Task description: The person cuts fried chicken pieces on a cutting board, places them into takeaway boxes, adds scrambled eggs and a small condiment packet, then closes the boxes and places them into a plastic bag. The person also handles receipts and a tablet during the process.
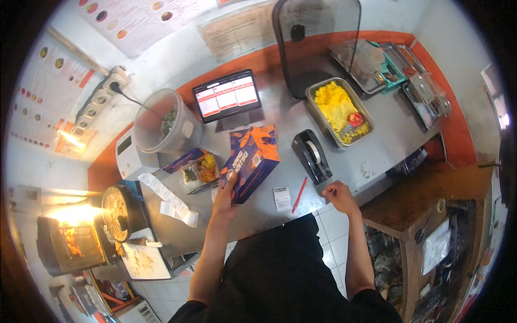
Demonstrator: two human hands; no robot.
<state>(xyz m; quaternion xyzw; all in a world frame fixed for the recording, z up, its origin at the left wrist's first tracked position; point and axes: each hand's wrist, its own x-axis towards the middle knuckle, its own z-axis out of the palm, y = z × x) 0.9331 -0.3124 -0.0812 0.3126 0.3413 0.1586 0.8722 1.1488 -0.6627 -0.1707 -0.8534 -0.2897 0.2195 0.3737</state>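
Note:
My left hand [226, 198] grips the lower left side of a purple and orange cardboard food box [251, 161], held tilted over the counter. My right hand [340, 197] is at the counter's front edge with its fingers curled together in a pinch; whatever they hold, if anything, is too small to make out. Just beyond it stands a black tape dispenser [314, 159] with a roll in it. Between my hands lie a small printed slip [281, 199] and a red pen [299, 195]. Left of the held box sits an open food box [199, 173] with yellow and green food inside.
A lit tablet [226, 97] stands at the back beside a clear tub [156, 129]. A metal tray [353, 141] of yellow food is right of centre. At left are a receipt printer [129, 156], a paper strip [169, 202], a pan [118, 212] and a white cutting board [145, 262].

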